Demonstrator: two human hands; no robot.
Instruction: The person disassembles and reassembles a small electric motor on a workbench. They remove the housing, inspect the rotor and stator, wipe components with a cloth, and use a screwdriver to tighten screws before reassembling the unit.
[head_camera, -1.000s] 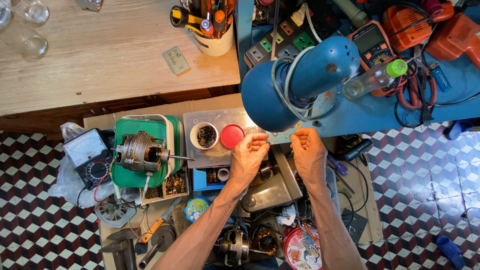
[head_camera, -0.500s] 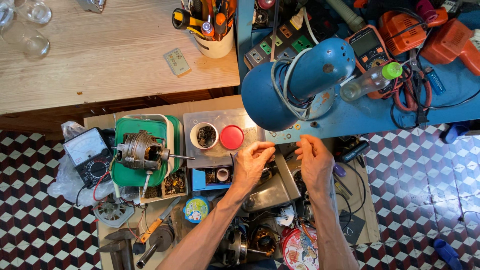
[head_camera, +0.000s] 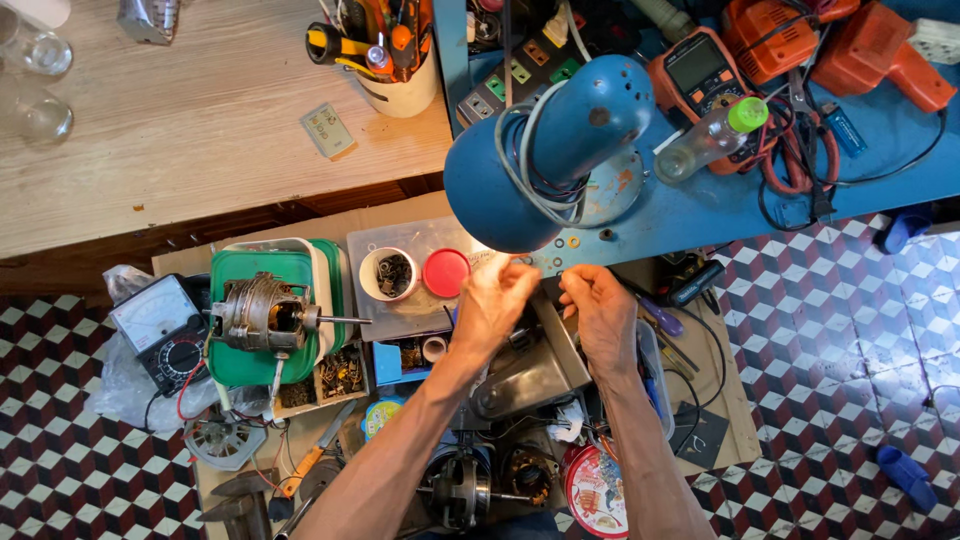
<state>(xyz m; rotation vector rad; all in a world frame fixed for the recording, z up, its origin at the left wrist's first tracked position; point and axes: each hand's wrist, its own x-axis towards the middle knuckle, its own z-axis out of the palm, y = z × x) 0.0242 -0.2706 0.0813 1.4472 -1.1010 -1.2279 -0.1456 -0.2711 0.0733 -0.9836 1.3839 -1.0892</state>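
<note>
While both hands work close together at the front edge of the blue bench (head_camera: 700, 215), the left hand (head_camera: 495, 300) is curled, fingers pinched near small washers (head_camera: 565, 242) lying there; whether it grips one, I cannot tell. Right hand (head_camera: 600, 310) is loosely closed, fingertips bent inward, its hold unclear too. A blue lamp (head_camera: 545, 150) hangs over the washers. Just left of the left hand, a white cup (head_camera: 385, 275) holds dark small parts, touching a red lid (head_camera: 446, 272), both on a clear tray (head_camera: 400, 320). A green box (head_camera: 250, 345) carries a motor (head_camera: 260, 312).
</note>
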